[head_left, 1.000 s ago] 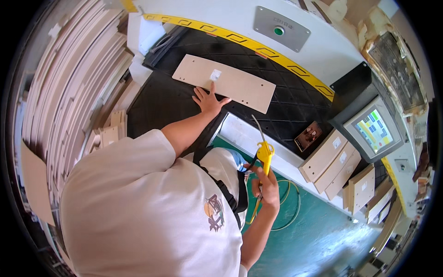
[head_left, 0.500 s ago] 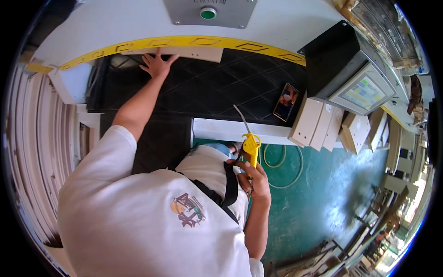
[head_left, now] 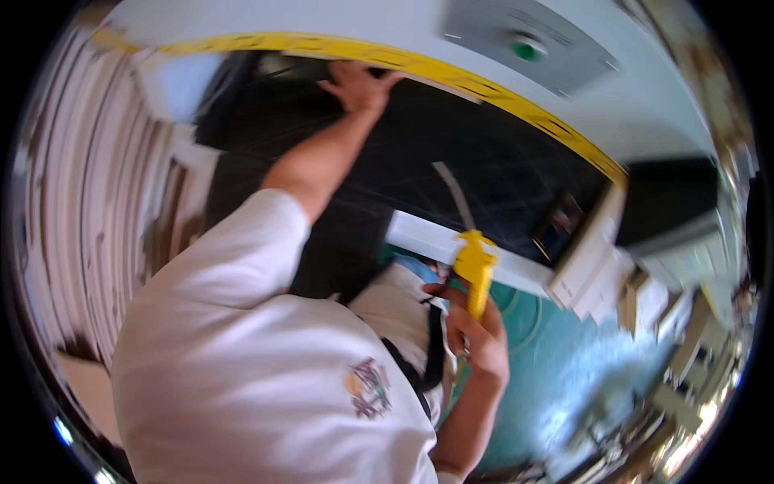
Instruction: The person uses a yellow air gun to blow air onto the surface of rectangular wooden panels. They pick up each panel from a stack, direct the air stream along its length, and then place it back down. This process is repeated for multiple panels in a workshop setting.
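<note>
My left hand (head_left: 359,87) reaches out to the far side of the black worktop (head_left: 484,149), fingers spread, at the yellow-striped edge. Beside it only a thin sliver of a pale board (head_left: 447,89) shows; the rest is hidden under that edge. In my right hand (head_left: 481,343), close to my waist, is a yellow air blow gun (head_left: 474,270). Its thin metal nozzle points up and away over the worktop's front edge. The picture is smeared by motion.
A grey panel with a green button (head_left: 528,49) sits on the white machine housing. A phone (head_left: 558,228) lies at the worktop's right, near several pale boards (head_left: 587,262) and a dark-backed screen box (head_left: 669,198). More boards (head_left: 85,202) are stacked at the left. A hose lies on the green floor.
The whole view has swung, so the scene sits tilted. The pale board under my left hand shows less, farther beneath the yellow-striped edge. My right hand keeps the blow gun.
</note>
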`<state>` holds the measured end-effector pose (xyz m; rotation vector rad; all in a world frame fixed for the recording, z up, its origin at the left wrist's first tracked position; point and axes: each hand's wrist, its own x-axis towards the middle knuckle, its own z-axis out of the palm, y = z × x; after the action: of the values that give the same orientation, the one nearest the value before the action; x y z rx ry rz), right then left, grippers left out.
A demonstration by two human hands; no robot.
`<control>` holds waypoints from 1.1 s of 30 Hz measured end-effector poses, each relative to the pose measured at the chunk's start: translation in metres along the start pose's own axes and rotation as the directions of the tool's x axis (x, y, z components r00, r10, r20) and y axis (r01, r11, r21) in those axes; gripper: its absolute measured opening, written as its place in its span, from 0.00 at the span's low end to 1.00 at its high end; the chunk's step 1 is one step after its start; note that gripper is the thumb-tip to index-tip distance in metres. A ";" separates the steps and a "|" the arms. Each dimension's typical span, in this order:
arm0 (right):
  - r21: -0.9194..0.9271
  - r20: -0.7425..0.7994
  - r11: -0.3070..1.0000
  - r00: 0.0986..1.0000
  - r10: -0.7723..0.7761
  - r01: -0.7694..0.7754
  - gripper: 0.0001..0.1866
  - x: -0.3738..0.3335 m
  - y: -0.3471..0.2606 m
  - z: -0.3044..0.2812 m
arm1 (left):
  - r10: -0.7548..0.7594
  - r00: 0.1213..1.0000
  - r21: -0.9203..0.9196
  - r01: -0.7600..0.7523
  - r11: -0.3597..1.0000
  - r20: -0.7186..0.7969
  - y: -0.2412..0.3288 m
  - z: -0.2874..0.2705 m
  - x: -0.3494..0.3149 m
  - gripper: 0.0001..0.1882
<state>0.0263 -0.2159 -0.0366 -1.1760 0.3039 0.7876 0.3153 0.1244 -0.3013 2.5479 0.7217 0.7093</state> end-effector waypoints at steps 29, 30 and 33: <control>0.035 -0.237 0.975 0.950 -0.203 0.217 0.36 -0.017 -0.013 0.045 | -0.019 0.999 0.045 0.017 0.999 0.037 -0.006 0.007 0.001 0.42; 0.066 -0.228 0.984 0.962 -0.147 0.166 0.37 -0.024 0.000 0.033 | -0.012 1.000 0.044 0.011 0.999 0.026 -0.006 0.009 0.001 0.42; 0.224 -0.183 0.971 0.982 -0.046 0.087 0.36 -0.041 0.042 0.004 | -0.023 0.998 0.061 0.020 0.998 0.054 -0.003 0.009 0.004 0.45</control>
<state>-0.0317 -0.2217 -0.0402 -1.0309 0.4875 0.5722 0.3219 0.1267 -0.3083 2.5988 0.7623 0.6174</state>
